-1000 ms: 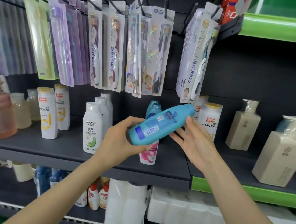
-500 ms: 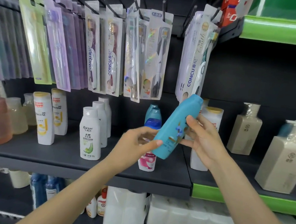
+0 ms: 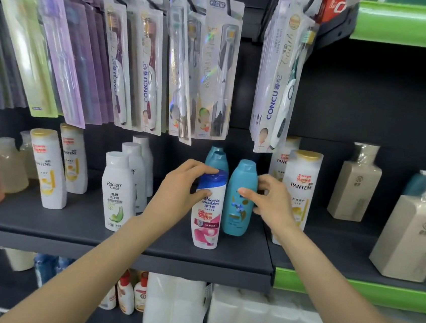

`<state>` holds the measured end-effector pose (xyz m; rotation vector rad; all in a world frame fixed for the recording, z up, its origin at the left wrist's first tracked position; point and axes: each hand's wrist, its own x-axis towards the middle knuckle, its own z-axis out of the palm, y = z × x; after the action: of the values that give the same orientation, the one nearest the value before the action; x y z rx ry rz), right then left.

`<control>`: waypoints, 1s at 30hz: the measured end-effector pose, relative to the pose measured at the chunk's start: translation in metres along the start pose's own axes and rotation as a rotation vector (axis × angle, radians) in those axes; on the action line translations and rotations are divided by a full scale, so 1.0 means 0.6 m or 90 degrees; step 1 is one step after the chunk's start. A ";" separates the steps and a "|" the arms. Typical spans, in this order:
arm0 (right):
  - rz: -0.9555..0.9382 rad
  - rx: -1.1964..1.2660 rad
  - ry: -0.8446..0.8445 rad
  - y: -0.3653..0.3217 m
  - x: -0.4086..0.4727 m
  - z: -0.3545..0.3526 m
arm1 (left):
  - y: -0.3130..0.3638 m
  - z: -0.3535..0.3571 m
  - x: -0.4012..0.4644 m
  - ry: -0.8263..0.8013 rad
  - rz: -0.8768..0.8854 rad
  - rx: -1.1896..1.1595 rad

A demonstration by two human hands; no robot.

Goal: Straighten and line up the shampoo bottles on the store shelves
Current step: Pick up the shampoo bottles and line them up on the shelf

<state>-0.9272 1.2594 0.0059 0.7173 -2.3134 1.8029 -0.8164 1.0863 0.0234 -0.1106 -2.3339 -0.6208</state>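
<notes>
Two hands, two bottles gripped

Teal bottle is held upright on the dark shelf by the right hand, thumb at front, fingers curled behind. Head & Shoulders bottle, touching it on the left, is gripped at the blue cap by the left hand. Pantene bottle is seen just right, Racien bottle further left, toothbrush packs hung overhead.

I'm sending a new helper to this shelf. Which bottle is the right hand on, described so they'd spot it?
On the dark shelf under the hanging toothbrush packs, find the teal bottle that the right hand holds, upright beside the blue-capped white Head & Shoulders bottle. It alone shows a blue flower print.
</notes>
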 end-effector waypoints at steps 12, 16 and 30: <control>0.005 0.026 -0.069 0.027 0.055 0.056 | 0.007 0.006 -0.001 0.020 0.002 0.022; 0.002 0.031 -0.086 0.028 0.061 0.064 | 0.008 0.007 -0.001 0.018 -0.007 0.024; -0.031 0.086 -0.075 -0.016 0.113 0.032 | 0.011 0.003 0.003 0.016 -0.017 0.022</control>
<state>-0.9791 1.2200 0.0343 0.9149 -2.2383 1.9607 -0.8174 1.0927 0.0260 -0.0550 -2.3246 -0.5919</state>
